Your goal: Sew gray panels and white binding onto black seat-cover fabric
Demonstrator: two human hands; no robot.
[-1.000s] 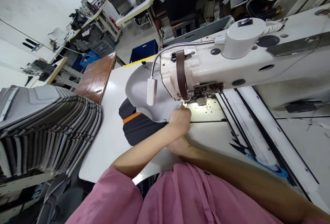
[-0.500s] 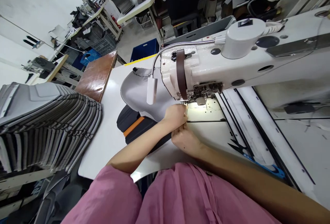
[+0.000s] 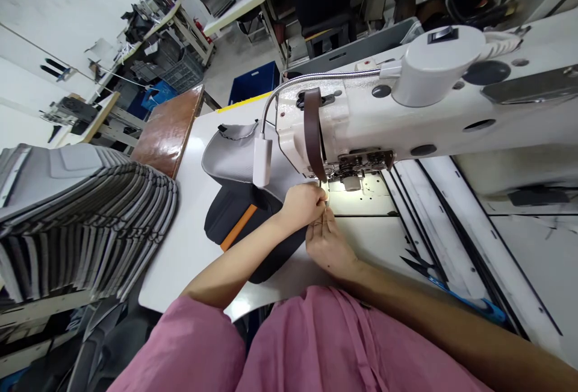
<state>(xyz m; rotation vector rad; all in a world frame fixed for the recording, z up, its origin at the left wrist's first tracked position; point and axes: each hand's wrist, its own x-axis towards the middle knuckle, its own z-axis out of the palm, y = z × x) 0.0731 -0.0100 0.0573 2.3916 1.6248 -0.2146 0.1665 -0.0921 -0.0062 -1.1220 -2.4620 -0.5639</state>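
A white sewing machine (image 3: pixel 361 115) reaches in from the right, its lamp lighting the metal plate (image 3: pixel 361 199) under the needle area. Just in front of the needle, my left hand (image 3: pixel 303 204) is closed on the edge of a fabric piece, grey (image 3: pixel 232 160) on one face and black with an orange stripe (image 3: pixel 239 227) on the other. My right hand (image 3: pixel 329 244) is right beside it, fingertips pinched at the same edge. What lies between the fingertips is too small to make out clearly. The fabric spreads left of the machine, partly under my left forearm.
A tall stack of grey padded pieces (image 3: pixel 90 223) stands at the left. Blue-handled scissors (image 3: pixel 456 292) and long white strips (image 3: pixel 447 223) lie at the right. Beyond the white table (image 3: pixel 167 265) are a brown board (image 3: pixel 167 130) and a blue bin (image 3: pixel 254 83).
The fabric has shifted and folded, its grey part moving slightly left and more of its black side showing. My right hand's fingers have straightened somewhat near the edge.
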